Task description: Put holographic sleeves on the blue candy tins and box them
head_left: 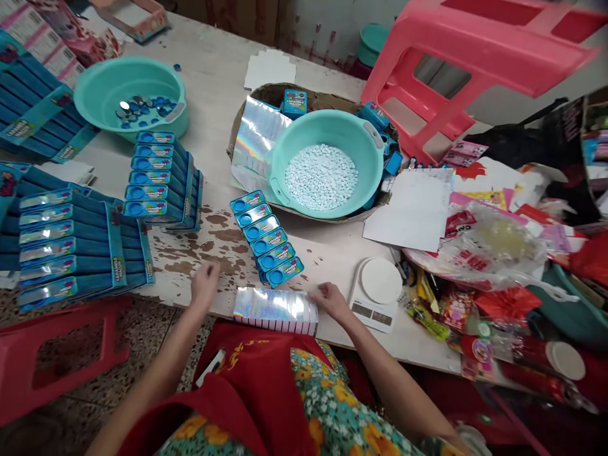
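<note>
My left hand [206, 283] is over the worn patch of the table with its fingers curled in; anything inside them is hidden. My right hand [329, 300] has its fingers drawn together beside the right end of a row of shiny silver holographic packs [275, 306] at the table's front edge. I cannot tell whether it touches them or pinches something small. Just beyond that row, a slanted row of small blue candy tins [268, 242] labelled "Caramelo Macizo" lies between my hands.
Blue display boxes [85, 247] stand at left, near a turquoise basin [130, 95] with blue and silver pieces. Another basin [327, 164] of pale candies rests on a cardboard box. A white scale [375, 294], white card sheets [411, 209] and cluttered wrappers [489, 240] lie right; a pink stool [427, 88] stands behind.
</note>
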`<state>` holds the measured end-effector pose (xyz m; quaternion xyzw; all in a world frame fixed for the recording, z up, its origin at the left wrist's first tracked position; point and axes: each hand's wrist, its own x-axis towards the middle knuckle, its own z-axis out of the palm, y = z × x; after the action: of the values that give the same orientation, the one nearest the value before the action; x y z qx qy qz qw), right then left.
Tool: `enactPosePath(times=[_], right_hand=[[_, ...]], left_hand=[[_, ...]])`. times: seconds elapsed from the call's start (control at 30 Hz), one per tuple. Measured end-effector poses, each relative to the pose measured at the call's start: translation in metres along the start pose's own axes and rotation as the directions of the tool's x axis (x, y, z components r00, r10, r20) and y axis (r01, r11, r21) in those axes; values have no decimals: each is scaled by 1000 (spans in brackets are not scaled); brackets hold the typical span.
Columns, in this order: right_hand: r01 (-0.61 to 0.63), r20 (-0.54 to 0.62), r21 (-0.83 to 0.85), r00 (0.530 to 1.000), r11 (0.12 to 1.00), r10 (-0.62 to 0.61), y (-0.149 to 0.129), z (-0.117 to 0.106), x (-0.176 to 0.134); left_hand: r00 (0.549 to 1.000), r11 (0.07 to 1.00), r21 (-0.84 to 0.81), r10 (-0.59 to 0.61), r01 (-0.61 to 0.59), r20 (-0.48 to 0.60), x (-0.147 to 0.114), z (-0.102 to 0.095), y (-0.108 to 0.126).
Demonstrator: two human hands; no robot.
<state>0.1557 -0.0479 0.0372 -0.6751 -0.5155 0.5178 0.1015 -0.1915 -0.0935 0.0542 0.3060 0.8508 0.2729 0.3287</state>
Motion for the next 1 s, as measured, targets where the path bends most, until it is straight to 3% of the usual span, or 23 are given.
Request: enactPosePath(times=[0.07,0.1,0.13,0.2,0.23,0.3,0.37,0.43,0.53,0.6,0.7,0.8,0.9,1.0], right_hand=[[-54,36,74,998,996,51,10,7,-10],[-58,45,136,998,989,53,12,13,-14],[-51,45,195,998,979,42,13,19,-18],[-2,19,271,1000,963,-3,15,26,-24],[34,-1,283,999,959,-35,15,26,-26],[120,-34,254,993,960,-115,17,23,-29],[236,-81,123,970,964,-227,16,18,-34],[369,-160,-117,909,922,-385,10,16,-41],[471,-170,-477,779,742,-603,-3,22,-50],[495,-77,-615,737,614,-672,-7,28,-54],[528,53,-707,703,471,-709,1,33,-55],[571,142,-726,670,383,-729,16,33,-54],[607,186,-715,643,347,-742,23,29,-53],[613,162,-698,639,371,-752,19,27,-51]], left_hand=[[960,974,131,148,-183,238,-46,10,-15],[895,936,123,267,-329,358,-65,18,-13],[799,873,87,393,-479,456,-80,28,-8],[616,722,28,569,-692,545,-99,50,12],[552,658,19,615,-753,564,-103,61,23],[506,605,44,621,-795,599,-103,80,40],[540,636,95,556,-765,632,-99,95,49],[598,697,139,475,-704,645,-95,105,51],[660,770,155,404,-619,633,-91,114,51],[681,796,158,374,-584,630,-90,118,51],[692,813,173,338,-556,638,-87,120,55],[705,826,192,303,-530,642,-85,122,58],[720,833,204,292,-515,630,-83,123,60],[721,835,198,294,-514,628,-83,124,60]])
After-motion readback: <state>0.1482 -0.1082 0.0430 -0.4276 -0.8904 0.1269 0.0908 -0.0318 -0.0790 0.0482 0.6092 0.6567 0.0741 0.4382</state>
